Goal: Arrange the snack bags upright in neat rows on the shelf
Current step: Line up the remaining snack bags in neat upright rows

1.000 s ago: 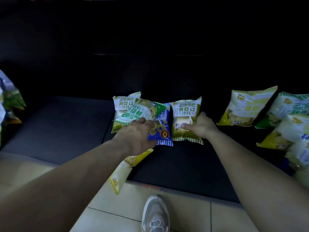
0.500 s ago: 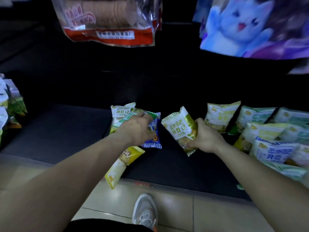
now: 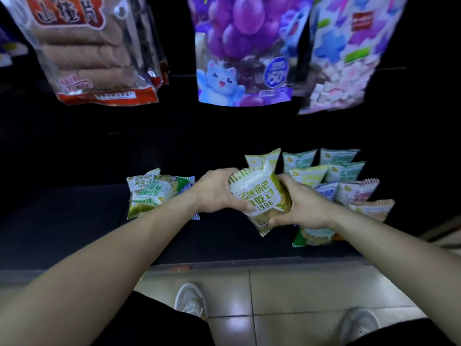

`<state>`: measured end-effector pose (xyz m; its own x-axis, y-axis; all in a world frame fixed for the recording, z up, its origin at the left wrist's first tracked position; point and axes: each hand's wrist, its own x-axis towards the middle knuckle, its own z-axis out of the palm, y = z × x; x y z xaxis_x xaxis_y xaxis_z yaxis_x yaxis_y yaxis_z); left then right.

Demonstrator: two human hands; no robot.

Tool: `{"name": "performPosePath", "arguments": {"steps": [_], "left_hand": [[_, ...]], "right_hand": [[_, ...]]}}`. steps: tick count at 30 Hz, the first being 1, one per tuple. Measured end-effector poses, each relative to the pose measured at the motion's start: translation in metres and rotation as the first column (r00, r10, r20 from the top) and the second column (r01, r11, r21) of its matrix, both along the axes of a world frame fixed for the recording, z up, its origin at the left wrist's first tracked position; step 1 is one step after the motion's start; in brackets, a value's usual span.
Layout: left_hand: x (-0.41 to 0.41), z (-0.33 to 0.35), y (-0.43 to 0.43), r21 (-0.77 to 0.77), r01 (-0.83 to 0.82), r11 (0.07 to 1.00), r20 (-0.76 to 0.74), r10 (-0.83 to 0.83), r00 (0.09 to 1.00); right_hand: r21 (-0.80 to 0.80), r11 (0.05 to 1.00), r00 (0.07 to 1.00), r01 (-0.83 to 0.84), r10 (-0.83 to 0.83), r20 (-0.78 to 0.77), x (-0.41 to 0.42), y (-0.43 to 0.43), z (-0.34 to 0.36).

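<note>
I hold a white and green snack bag (image 3: pixel 259 196) marked 1996 between both hands, above the dark shelf (image 3: pixel 74 221). My left hand (image 3: pixel 217 193) grips its left side and my right hand (image 3: pixel 301 206) grips its right side and lower corner. The bag is tilted. To the left a small pile of similar bags (image 3: pixel 154 193) lies flat on the shelf. To the right several bags (image 3: pixel 336 176) stand in rows, leaning back. A green bag (image 3: pixel 311 237) lies flat under my right wrist.
Large hanging packets fill the top: a red biscuit pack (image 3: pixel 97 51), a purple grape pack (image 3: pixel 239 51) and a pastel candy pack (image 3: pixel 349 53). The shelf's front edge (image 3: pixel 249 262) meets a tiled floor (image 3: pixel 299 290), where my two shoes (image 3: pixel 190 299) stand.
My right hand lifted the bag off the shelf and carried it right. My left hand left the pile and took hold of the same bag. The camera tilted up, showing the hanging packets.
</note>
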<state>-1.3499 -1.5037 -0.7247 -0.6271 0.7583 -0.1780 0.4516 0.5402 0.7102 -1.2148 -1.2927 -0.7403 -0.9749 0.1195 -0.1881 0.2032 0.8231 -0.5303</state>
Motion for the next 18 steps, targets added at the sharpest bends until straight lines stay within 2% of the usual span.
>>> {"name": "performPosePath", "arguments": {"steps": [5,10,18], "left_hand": [[-0.005,-0.017,0.03,-0.236,-0.048,0.971,-0.231,-0.008,0.973],[-0.025,-0.052,0.071,-0.423,-0.12,0.898,-0.384,-0.058,0.922],[-0.075,-0.107,0.148,-0.543,-0.088,0.835,-0.341,-0.124,0.932]], "right_hand": [[0.271,0.962,0.999,0.041,-0.036,-0.025,0.011,0.042,-0.011],[0.278,0.953,0.979,0.12,-0.161,0.129,0.028,0.103,-0.037],[0.242,0.951,0.952,0.193,-0.241,0.19,0.026,0.16,-0.072]]}}
